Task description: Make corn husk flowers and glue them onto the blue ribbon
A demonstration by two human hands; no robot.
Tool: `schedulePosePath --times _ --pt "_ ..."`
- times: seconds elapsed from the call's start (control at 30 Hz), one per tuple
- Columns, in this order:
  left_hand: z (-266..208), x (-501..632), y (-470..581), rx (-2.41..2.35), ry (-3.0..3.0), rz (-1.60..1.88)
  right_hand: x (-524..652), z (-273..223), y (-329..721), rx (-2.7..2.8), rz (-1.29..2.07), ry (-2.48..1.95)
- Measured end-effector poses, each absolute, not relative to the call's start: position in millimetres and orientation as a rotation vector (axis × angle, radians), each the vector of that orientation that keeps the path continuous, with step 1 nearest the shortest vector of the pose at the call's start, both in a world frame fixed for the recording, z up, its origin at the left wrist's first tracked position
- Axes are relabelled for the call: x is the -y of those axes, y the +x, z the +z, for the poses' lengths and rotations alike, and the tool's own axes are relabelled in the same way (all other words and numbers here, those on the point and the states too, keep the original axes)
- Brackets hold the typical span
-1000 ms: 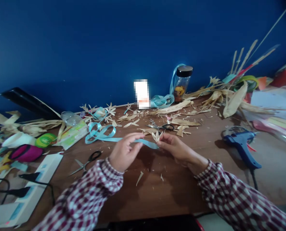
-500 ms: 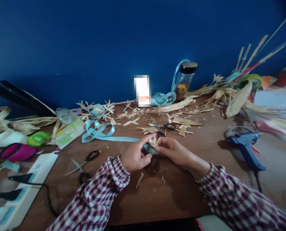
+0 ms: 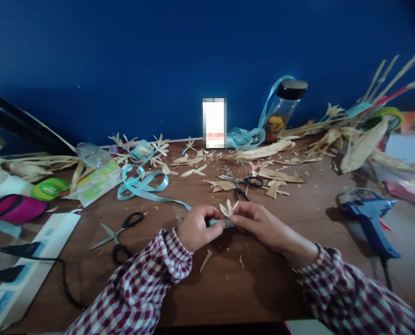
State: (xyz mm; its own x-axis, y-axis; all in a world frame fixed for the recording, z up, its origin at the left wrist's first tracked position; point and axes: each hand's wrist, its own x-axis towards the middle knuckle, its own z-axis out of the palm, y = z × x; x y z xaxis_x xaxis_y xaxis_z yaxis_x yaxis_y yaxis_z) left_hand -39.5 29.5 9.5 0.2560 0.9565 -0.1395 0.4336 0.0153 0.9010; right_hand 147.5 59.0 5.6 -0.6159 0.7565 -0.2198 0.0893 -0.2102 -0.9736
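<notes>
My left hand (image 3: 200, 228) is closed on a light blue satin ribbon (image 3: 172, 203), which trails away to loose loops at the left. Between the fingertips of my right hand (image 3: 258, 223) is a small pale flower of dried corn husk (image 3: 228, 209), its pointed petals upward. The ribbon's near end lies under the thumb of my left hand, against the flower's base. Both hands meet just above the brown table (image 3: 207, 298). Small husk scraps (image 3: 206, 260) lie below them. The underside of the flower is hidden by the fingers.
Black-handled scissors (image 3: 118, 236) lie open at the left, and a second pair (image 3: 240, 181) beyond my hands. A blue glue gun (image 3: 371, 225) rests at the right. A power strip (image 3: 36, 274), a jar (image 3: 286, 111), husk flowers (image 3: 141, 151) and husks (image 3: 364, 146) surround the work area.
The flower now points more upright, and the ribbon's end is pressed flatter under my left thumb. The ribbon has sagged beside my left hand. The view has shifted slightly.
</notes>
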Motion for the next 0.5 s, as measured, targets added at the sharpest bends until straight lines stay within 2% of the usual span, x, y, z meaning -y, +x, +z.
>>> schedulePosePath --times 0.5 --pt "9.9 -23.6 -29.5 -1.44 1.464 0.645 -58.7 7.5 145.8 1.873 1.632 -1.028"
